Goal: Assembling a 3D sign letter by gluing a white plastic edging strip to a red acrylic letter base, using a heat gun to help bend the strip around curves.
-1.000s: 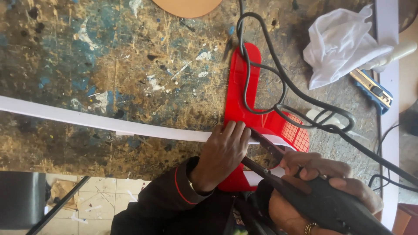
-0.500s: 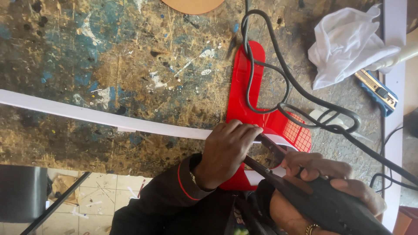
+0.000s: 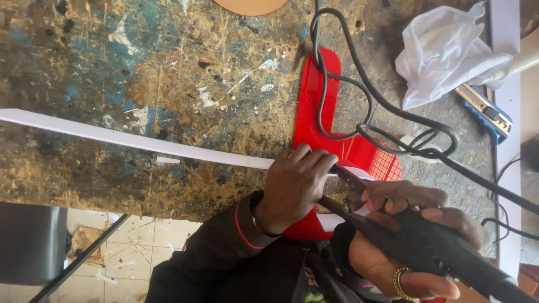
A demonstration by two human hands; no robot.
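A long white strip (image 3: 129, 139) lies across the paint-stained workbench (image 3: 168, 67), and its right end runs onto a red V-shaped plastic piece (image 3: 314, 106). My left hand (image 3: 295, 188) presses down on that end with curled fingers. My right hand (image 3: 401, 235) grips a black corded hand tool (image 3: 443, 255). The tool's thin dark tip (image 3: 343, 175) reaches under my left fingers, right at the strip on the red piece. Its black cable (image 3: 368, 120) loops over the red piece.
A crumpled white cloth (image 3: 443, 50) and a blue utility knife (image 3: 485, 112) lie at the right. A white board edge (image 3: 503, 157) runs down the right side. A tan round piece (image 3: 250, 4) shows at the top. Tiled floor (image 3: 112, 255) lies below the bench's near edge.
Both hands stay on the strip and the tool at the same spot. Only the view has shifted slightly.
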